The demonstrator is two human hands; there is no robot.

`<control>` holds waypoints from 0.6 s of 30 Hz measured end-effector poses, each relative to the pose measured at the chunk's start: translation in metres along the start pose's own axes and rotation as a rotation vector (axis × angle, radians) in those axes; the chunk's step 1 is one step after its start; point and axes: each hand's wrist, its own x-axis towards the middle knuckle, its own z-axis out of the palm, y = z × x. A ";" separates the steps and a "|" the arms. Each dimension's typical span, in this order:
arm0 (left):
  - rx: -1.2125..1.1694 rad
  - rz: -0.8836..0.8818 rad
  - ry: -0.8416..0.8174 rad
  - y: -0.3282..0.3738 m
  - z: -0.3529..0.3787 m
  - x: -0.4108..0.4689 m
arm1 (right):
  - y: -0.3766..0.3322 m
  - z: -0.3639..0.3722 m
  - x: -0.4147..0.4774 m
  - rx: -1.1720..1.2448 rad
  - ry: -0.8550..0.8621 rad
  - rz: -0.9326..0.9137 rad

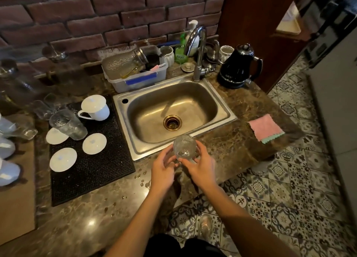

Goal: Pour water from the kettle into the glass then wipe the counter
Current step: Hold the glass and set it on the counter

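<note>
Hands (183, 168) around glass (184, 147), counter (231, 148) edge.

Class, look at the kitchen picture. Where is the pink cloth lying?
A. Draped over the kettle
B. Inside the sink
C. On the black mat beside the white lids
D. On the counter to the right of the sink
D: the pink cloth lies flat on the counter, right of the sink and nearer than the black kettle.
</note>
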 end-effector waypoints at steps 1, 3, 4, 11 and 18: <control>0.003 -0.004 0.009 -0.001 0.003 0.000 | 0.003 -0.002 0.002 -0.008 -0.016 0.004; 0.010 -0.014 0.032 -0.005 0.009 0.001 | 0.008 -0.007 0.007 -0.028 -0.057 0.009; 0.020 -0.022 0.041 -0.007 0.010 0.001 | 0.010 -0.009 0.008 -0.032 -0.075 0.009; 0.027 -0.043 0.048 -0.021 0.017 -0.001 | 0.028 -0.013 0.010 -0.029 -0.120 0.007; 0.110 -0.029 0.032 -0.019 0.018 -0.002 | 0.028 -0.013 0.012 -0.065 -0.125 -0.013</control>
